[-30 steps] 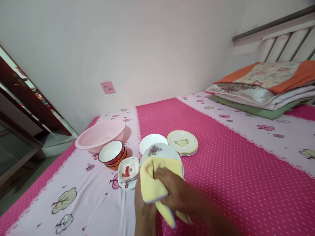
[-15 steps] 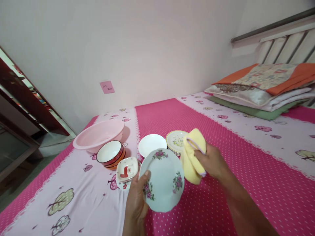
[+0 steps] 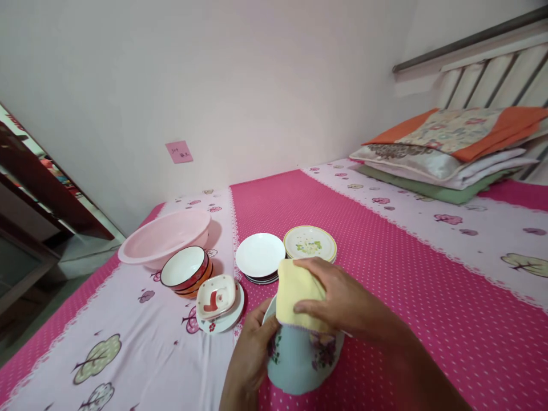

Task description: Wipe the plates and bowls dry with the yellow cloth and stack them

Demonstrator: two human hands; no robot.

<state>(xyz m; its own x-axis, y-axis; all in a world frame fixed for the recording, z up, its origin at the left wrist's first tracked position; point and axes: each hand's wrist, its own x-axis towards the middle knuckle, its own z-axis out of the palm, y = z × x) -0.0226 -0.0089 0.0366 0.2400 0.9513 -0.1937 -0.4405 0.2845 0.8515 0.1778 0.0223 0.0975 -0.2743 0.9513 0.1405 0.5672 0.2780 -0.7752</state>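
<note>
The pink polka-dotted bed sheet (image 3: 406, 274) is spreading under everything, and the folded bedding (image 3: 445, 154) is lying well beyond the grip, far off to its right by the headboard. The pink plastic basin (image 3: 165, 237) is sitting beyond the grip and to its left. Right at the grip, the floral plate (image 3: 295, 365) is being held up off the sheet, tilted on edge with its face toward the camera. The left hand (image 3: 250, 354) is clasping its left rim, thumb on the front. The right hand (image 3: 349, 302) is pressing the folded yellow cloth (image 3: 297, 294) flat against the plate's upper face, fingers spread over it and thumb along its lower edge, so both hands are closed on something, the left on the plate, the right on the cloth. That is the change: half a second ago the cloth was being lifted clear, off to the right of the plate, and now it is coming back onto the plate's face, so the wiping is going on for another pass. Just beyond the grip the stack of white plates (image 3: 260, 255) and, beside it, the stack of yellow-rimmed plates (image 3: 310, 242) are resting untouched. To the grip's left the red-rimmed bowls (image 3: 185, 269) are nesting, and nearer still the small square dish (image 3: 216, 295) is sitting on a saucer.
</note>
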